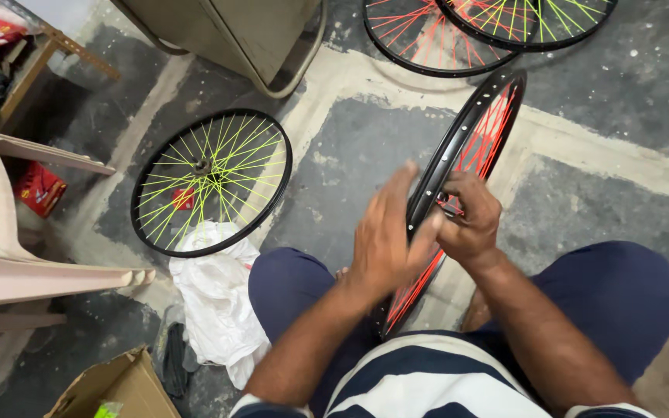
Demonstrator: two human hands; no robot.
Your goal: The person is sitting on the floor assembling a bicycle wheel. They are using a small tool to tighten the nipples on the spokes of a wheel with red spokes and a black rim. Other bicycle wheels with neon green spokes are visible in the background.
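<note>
Red-spoked wheel [470, 147] stands upright between the knees, bottom hidden behind the arms. Left hand [385, 232] rests flat and open on its rim – right hand [470, 220] is curled around the hub, mostly covering it. Yellow-spoked wheel [210, 182] lies flat at 9 o'clock.

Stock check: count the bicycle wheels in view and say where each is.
4. A red-spoked wheel stands between the left hand and right hand; a yellow-spoked wheel lies left; two overlapping wheels are cut off at top. More may be out of frame.
</note>
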